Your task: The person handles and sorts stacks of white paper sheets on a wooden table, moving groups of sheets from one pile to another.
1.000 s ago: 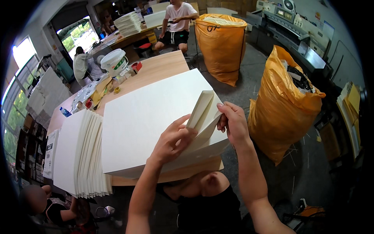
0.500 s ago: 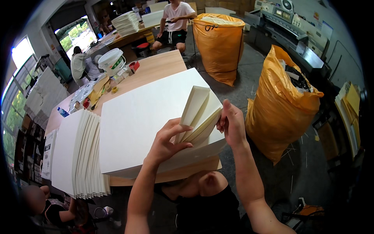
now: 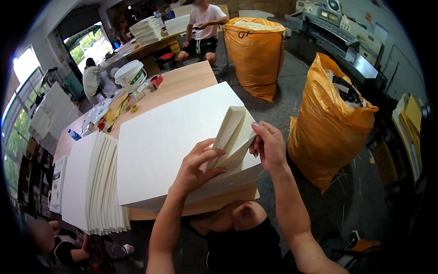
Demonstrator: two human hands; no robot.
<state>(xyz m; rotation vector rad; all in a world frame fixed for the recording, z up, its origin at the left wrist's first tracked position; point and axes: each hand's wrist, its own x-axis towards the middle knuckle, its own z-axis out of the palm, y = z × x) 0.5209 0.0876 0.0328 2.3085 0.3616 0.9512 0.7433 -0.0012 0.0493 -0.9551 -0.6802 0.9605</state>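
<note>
A bundle of folded cream-white paper pieces [image 3: 232, 137] stands tilted over the near right part of a large white stack of sheets [image 3: 159, 132]. My left hand [image 3: 194, 165] grips the bundle's left side and lower end, thumb in front and fingers spread along it. At its right edge, my right hand [image 3: 272, 148] pinches a paper piece between thumb and curled fingers. The pieces gape apart at the top, one standing off to the left with a folded rim. Left of the big stack, a fanned pile of white folded sheets [image 3: 84, 178] leans over the table edge.
On the wooden table [image 3: 182, 84] are a white bucket [image 3: 130, 75], red tape [image 3: 156, 81] and a small bottle [image 3: 74, 134]. Orange sacks [image 3: 328, 123] stand on the floor at right. One person [image 3: 207, 27] sits beyond the table, another [image 3: 64, 246] at lower left.
My right hand has shifted slightly left and down, its thumb now bent over the paper edge instead of raised. The pieces at the right have spread. The left hand keeps its grip.
</note>
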